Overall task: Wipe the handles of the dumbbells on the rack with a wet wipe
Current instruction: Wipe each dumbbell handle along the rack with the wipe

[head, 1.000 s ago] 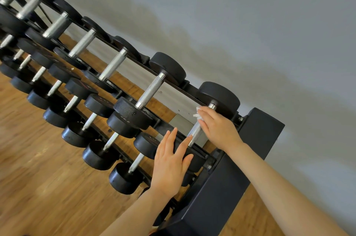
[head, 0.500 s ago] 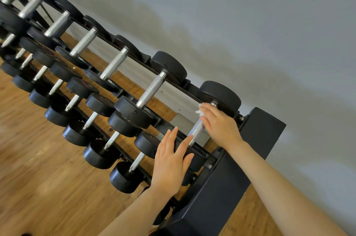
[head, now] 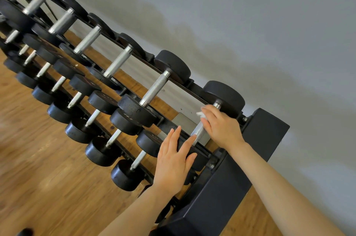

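The right hand point(head: 221, 124) curls over the knurled steel handle point(head: 198, 131) of the end dumbbell point(head: 224, 97) on the top tier of the black rack point(head: 265, 131), pressing a white wet wipe point(head: 201, 114) against it — only a crumpled corner of the wipe shows past the fingers, so how far it wraps round the bar is hard to tell. The left hand point(head: 173, 160) lies flat, fingers straight and slightly spread, on that dumbbell's near head point(head: 185, 144). More dumbbells fill three tiers running off to the left, over a wooden floor point(head: 38, 178) — a grey wall point(head: 250, 14) stands behind.
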A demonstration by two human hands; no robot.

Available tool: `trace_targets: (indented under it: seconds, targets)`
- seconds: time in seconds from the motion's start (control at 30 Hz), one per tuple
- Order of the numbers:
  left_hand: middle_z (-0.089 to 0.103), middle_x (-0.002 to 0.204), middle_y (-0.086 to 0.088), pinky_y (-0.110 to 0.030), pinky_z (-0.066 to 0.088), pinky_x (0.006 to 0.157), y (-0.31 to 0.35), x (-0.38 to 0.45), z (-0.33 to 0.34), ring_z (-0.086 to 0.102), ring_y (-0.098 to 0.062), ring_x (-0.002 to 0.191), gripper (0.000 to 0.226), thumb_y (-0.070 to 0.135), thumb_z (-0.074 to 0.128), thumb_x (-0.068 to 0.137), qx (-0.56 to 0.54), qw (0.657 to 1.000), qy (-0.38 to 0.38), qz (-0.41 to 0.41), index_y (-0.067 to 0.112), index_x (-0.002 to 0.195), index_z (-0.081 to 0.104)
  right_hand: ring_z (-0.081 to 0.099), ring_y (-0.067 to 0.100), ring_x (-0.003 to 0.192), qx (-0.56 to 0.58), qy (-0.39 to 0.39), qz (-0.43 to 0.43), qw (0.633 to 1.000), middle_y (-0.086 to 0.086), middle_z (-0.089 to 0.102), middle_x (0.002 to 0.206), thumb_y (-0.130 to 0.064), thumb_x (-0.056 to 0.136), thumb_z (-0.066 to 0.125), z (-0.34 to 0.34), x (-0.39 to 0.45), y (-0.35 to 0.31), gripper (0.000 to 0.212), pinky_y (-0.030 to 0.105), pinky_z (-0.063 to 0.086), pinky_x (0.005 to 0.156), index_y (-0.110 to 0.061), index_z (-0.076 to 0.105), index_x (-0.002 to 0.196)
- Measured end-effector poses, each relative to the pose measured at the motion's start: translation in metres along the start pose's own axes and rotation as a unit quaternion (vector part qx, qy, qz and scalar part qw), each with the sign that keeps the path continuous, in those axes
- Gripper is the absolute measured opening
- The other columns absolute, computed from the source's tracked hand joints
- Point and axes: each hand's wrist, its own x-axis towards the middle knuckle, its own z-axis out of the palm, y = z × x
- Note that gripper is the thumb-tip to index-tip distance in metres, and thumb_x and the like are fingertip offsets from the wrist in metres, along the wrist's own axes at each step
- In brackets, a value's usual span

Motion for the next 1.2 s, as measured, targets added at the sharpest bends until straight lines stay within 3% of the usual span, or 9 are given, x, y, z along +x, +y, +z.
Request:
trace_targets:
  seconds: [0.13,0.27,0.37,0.53,0.67,0.77,0.87,1.07,1.2]
  targets:
    - [0.031,0.158,-0.01,-0.047,0.02,0.11,-0.002,-0.001,0.0,0.026,-0.035,0.146,0.047,0.047,0.037,0.096,0.006,1.0,-0.002,0.004,0.034,0.142,0.04,0.069,0.018,0.084,0.023,0.018,0.035,0.999,0.008,0.059,0.125,-0.038,0.1,0.031,0.004,0.001,-0.009,0.049,0.021,0.056,0.062,-0.005,0.061,0.12]
    - [0.031,0.158,-0.01,-0.048,0.019,0.11,-0.001,0.0,0.0,0.026,-0.034,0.145,0.048,0.047,0.039,0.096,0.011,1.0,-0.001,0.005,0.034,0.142,0.041,0.069,0.016,0.08,0.006,-0.015,-0.045,0.999,0.006,0.056,0.13,-0.035,0.1,0.032,-0.001,-0.007,-0.001,0.046,0.021,0.056,0.055,-0.006,0.058,0.126]
    - [0.025,0.16,-0.008,-0.047,0.013,0.111,-0.001,0.0,-0.001,0.018,-0.031,0.148,0.049,0.047,0.037,0.096,-0.002,1.0,-0.003,0.001,0.036,0.144,0.038,0.069,0.017,0.08,-0.018,-0.003,-0.036,0.999,0.006,0.056,0.131,-0.035,0.1,0.033,-0.01,-0.002,0.007,0.046,0.023,0.056,0.053,-0.007,0.058,0.128]
    - [0.025,0.16,-0.008,-0.047,0.015,0.112,0.0,-0.001,-0.002,0.019,-0.032,0.147,0.049,0.047,0.038,0.096,-0.009,1.0,-0.008,0.001,0.037,0.143,0.034,0.069,0.015,0.09,0.013,0.001,-0.043,0.999,0.006,0.055,0.134,-0.033,0.1,0.034,0.002,-0.012,-0.006,0.046,0.019,0.057,0.066,-0.006,0.055,0.131]
    - [0.03,0.158,-0.009,-0.048,0.019,0.11,0.0,0.0,0.0,0.025,-0.033,0.145,0.048,0.046,0.04,0.095,0.002,1.0,0.005,0.002,0.037,0.142,0.037,0.067,0.022,0.101,0.01,0.023,-0.038,0.999,0.012,0.056,0.133,-0.015,0.089,0.066,0.001,-0.012,0.002,0.039,0.029,0.06,0.069,-0.007,0.061,0.127]
    - [0.024,0.16,-0.007,-0.046,0.016,0.112,-0.002,0.0,0.001,0.019,-0.031,0.148,0.048,0.047,0.038,0.096,-0.007,1.0,0.0,0.001,0.039,0.143,0.034,0.065,0.026,0.1,0.048,0.066,0.022,0.996,0.015,0.058,0.124,-0.012,0.088,0.066,-0.004,-0.007,-0.001,0.032,0.033,0.06,0.069,-0.007,0.065,0.12]
    - [0.026,0.16,-0.007,-0.046,0.017,0.112,-0.001,-0.001,0.001,0.02,-0.031,0.147,0.048,0.047,0.04,0.096,0.0,1.0,0.003,0.001,0.038,0.143,0.036,0.067,0.024,0.094,0.06,0.087,0.017,0.994,0.014,0.061,0.115,-0.009,0.086,0.068,-0.003,-0.009,-0.008,0.032,0.032,0.06,0.068,-0.004,0.066,0.117]
    - [0.025,0.16,-0.007,-0.045,0.018,0.112,-0.001,-0.001,0.001,0.021,-0.031,0.148,0.048,0.047,0.04,0.096,0.002,1.0,0.007,0.001,0.038,0.142,0.038,0.063,0.025,0.084,-0.048,0.111,0.022,0.992,0.012,0.067,0.109,-0.009,0.076,0.074,-0.004,-0.01,-0.012,0.037,0.029,0.051,0.059,-0.003,0.067,0.112]
    - [0.026,0.16,-0.008,-0.046,0.018,0.112,0.0,-0.001,0.0,0.022,-0.032,0.147,0.048,0.046,0.041,0.096,0.002,1.0,0.004,0.002,0.037,0.143,0.039,0.062,0.028,0.092,-0.088,0.149,0.025,0.985,0.011,0.068,0.104,-0.013,0.074,0.074,-0.004,-0.005,-0.011,0.035,0.035,0.048,0.068,-0.005,0.069,0.109]
